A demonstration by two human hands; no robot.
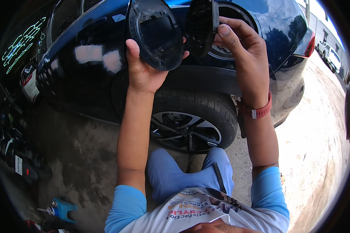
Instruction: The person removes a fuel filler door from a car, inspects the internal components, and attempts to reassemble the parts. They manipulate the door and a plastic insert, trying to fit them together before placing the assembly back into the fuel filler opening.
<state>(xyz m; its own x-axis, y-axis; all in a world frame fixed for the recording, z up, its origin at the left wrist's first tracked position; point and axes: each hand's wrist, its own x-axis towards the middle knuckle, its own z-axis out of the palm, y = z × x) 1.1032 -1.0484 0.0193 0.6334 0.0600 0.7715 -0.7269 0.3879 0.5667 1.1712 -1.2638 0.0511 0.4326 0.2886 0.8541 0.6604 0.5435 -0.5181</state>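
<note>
My left hand [147, 68] is raised in front of the car, its fingers behind a black oval plastic cover [159, 50] and its thumb out at the side. The cover's face is scuffed, with a dark rectangular recess in the middle. My right hand [245, 50] pinches the edge of a second black rounded piece [202, 29] between thumb and fingers. That piece is turned nearly edge-on, close to the cover. Whether the two pieces are joined cannot be seen. Behind my right hand is a round recess [237, 13] in the blue body panel.
The dark blue car [276, 23] has pale filler patches [89, 54] on its side. Below the black arch trim stands its rear wheel [186, 130], close before my knees. A teal tool-like object [62, 209] lies on the floor at lower left. Parked vehicles [330, 54] stand far right.
</note>
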